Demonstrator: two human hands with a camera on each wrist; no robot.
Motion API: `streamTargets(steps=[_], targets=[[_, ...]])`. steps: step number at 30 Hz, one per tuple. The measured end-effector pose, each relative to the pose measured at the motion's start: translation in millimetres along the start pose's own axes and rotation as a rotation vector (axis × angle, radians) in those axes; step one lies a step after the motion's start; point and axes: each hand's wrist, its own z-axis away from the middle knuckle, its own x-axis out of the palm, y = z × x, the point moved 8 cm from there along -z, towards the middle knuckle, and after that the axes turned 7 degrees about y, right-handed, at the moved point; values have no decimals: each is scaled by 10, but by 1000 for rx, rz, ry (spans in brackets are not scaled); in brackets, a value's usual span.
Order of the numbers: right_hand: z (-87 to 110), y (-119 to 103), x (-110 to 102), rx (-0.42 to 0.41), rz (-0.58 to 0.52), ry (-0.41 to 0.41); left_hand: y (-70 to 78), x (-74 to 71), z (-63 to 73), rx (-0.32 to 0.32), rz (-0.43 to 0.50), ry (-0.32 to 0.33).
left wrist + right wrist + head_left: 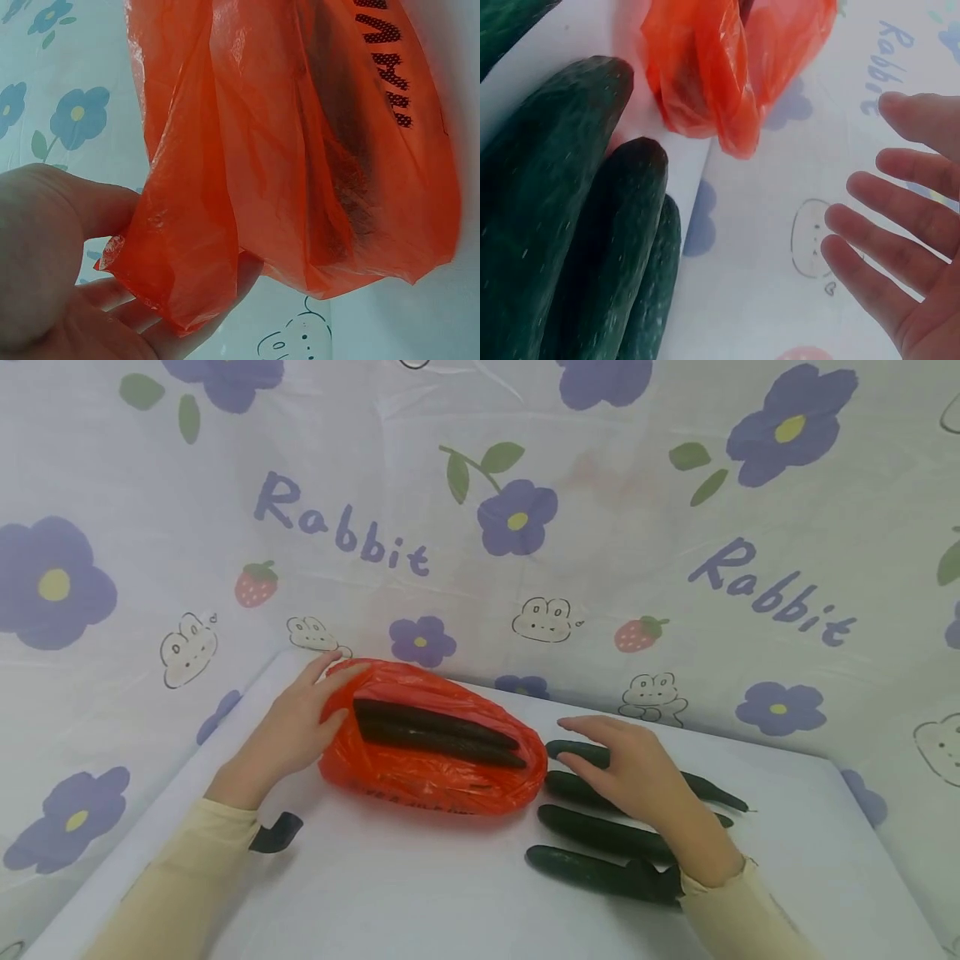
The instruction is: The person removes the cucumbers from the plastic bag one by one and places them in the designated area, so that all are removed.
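A red plastic bag (431,787) lies on the white table with its mouth spread, and two dark green cucumbers (442,735) show inside it. My left hand (300,718) holds the bag's left end; in the left wrist view its thumb is on one side of the red film (184,247) and its fingers behind. To the right of the bag, my right hand (633,768) hovers over several loose cucumbers (600,829), fingers spread and relaxed, holding nothing. The right wrist view shows this hand's straight fingers (892,217) apart from both the bag and the cucumbers.
The loose cucumbers lie side by side in a rough row, their left ends close to the bag. Behind the white table (420,893) hangs a pale cloth (465,593) printed with flowers, rabbits and strawberries. A small black device (277,833) sits at the left wrist.
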Motion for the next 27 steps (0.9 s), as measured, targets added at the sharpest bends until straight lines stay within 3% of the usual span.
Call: streamTargets(steps=[10, 19, 27], targets=[[-222, -23, 213, 70, -48, -63, 14, 27, -4, 0, -2, -5], [-426, -72, 486, 64, -110, -138, 31, 35, -13, -5, -13, -12], [-548, -115, 782, 63, -83, -215, 17, 75, -17, -29, -20, -20]])
